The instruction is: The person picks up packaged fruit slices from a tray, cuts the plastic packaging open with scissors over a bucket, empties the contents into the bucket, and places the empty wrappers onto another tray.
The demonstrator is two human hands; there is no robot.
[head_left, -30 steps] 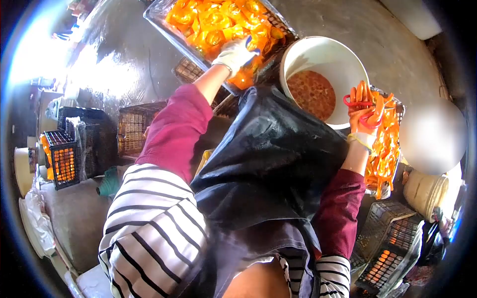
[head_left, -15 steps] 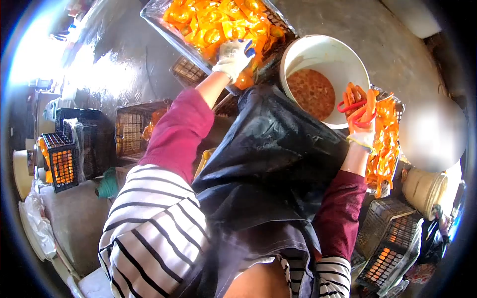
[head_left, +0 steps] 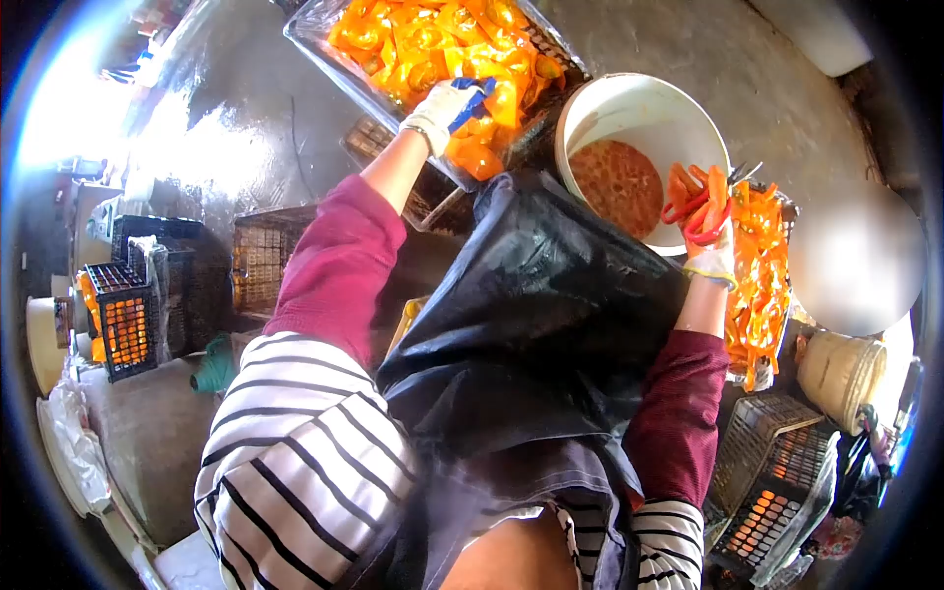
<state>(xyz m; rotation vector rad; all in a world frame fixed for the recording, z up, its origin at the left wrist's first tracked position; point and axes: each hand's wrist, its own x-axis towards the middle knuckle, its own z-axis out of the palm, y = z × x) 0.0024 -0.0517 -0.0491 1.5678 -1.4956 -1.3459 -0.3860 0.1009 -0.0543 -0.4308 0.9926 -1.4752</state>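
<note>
Orange pieces (head_left: pixel 423 54) lay left of the bucket (head_left: pixel 683 123).
Left hand (head_left: pixel 447 108) curled among them, seemingly picking, its grip impossible to tell; right hand (head_left: pixel 708 221) clasped scissors (head_left: pixel 704 238) at the bucket's right. A firm pinch seemed needed next.

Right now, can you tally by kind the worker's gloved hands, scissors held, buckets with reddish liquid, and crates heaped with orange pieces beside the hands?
Gloved left hand and gloved right hand: 2
Red-handled scissors: 1
White bucket: 1
Heaped front crate and heaped right crate: 2
Total: 6
</note>
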